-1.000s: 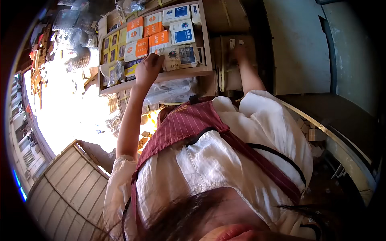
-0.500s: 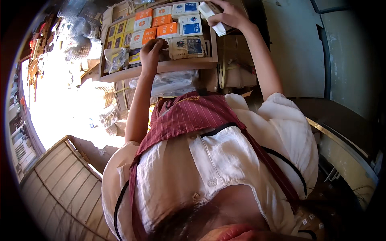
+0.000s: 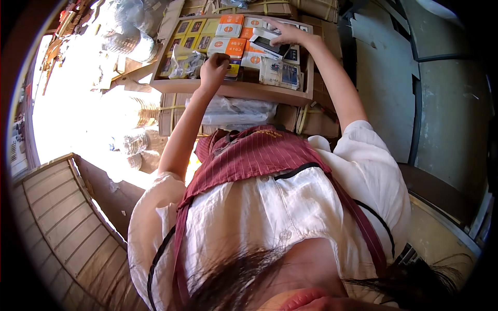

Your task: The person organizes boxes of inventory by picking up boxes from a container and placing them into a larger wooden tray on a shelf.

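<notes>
A shallow wooden tray (image 3: 233,89) in front of me holds rows of small cardboard boxes. Over its right half, my right hand (image 3: 293,34) grips a small white box (image 3: 271,47) with a dark side or opening showing. My left hand (image 3: 213,70) is closed, fingertips pinched, above the tray's front middle. Whatever it may hold is hidden. Close by on its left lies a crumpled clear plastic bag (image 3: 185,63). Orange-and-white boxes (image 3: 228,46) fill the middle and yellow boxes (image 3: 194,27) the left. A worn white-and-blue packet (image 3: 280,73) lies at the front right.
Strapped cardboard cartons (image 3: 321,118) are under and behind the tray, with clear plastic wrapping (image 3: 241,111) just below its front edge. A grey metal cabinet (image 3: 451,103) stands at right. A slatted wooden panel (image 3: 62,217) is at lower left, below a very bright area.
My right hand has brought the white box from the tray's right edge leftward over the boxes, and tilted it. My left hand stays closed near the tray's front. The whole view has shifted.
</notes>
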The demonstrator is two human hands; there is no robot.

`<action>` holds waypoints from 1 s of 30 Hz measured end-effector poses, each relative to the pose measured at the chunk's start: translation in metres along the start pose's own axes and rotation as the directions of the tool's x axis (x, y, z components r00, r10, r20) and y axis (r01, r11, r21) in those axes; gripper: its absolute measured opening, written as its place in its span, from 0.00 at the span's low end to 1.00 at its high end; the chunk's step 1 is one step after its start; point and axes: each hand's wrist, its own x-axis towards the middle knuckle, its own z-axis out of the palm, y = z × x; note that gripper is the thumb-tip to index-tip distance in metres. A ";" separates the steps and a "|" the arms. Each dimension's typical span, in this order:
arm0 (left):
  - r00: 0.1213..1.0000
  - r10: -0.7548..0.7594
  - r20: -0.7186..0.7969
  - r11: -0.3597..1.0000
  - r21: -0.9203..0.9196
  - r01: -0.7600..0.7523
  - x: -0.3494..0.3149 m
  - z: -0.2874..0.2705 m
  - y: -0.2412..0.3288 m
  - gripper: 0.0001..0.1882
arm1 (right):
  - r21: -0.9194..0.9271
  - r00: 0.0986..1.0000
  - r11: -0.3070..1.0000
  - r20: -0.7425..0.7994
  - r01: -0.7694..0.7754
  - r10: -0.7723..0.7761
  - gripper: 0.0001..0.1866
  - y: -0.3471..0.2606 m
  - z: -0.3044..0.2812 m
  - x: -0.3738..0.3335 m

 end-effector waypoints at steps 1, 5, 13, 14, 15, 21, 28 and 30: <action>1.000 0.014 0.009 1.000 0.021 -0.014 0.008 -0.001 0.002 0.11 | 0.043 1.000 0.999 -0.022 -0.014 0.015 0.53 -0.002 -0.007 -0.002; 0.988 0.143 0.061 0.964 0.217 -0.153 0.044 0.021 0.015 0.14 | -0.104 0.987 0.994 -0.160 -0.043 0.026 0.43 -0.007 -0.019 -0.016; 0.969 0.233 0.086 0.962 0.123 -0.243 0.081 0.075 0.014 0.15 | 0.546 0.898 0.833 -0.321 -0.082 0.299 0.33 -0.018 -0.005 -0.050; 0.966 0.233 0.113 0.964 0.107 -0.245 0.077 0.076 0.029 0.15 | 0.626 0.851 0.773 -0.347 -0.104 0.395 0.32 -0.017 0.000 -0.053; 0.962 0.232 0.141 0.965 0.090 -0.246 0.074 0.077 0.044 0.15 | 0.700 0.794 0.705 -0.362 -0.115 0.489 0.32 -0.016 0.005 -0.057; 0.956 0.262 -0.130 0.964 0.004 -0.264 0.100 0.097 0.033 0.16 | 0.667 0.719 0.744 -0.504 -0.028 0.479 0.28 -0.026 0.015 -0.041; 0.958 0.182 0.221 0.966 0.143 -0.217 0.114 0.105 0.014 0.19 | 0.660 0.750 0.743 -0.433 -0.113 0.499 0.27 -0.064 0.014 -0.036; 0.970 0.138 0.199 0.988 0.039 -0.149 0.115 0.103 0.017 0.19 | 0.596 0.799 0.784 -0.379 -0.174 0.466 0.29 -0.057 0.016 -0.040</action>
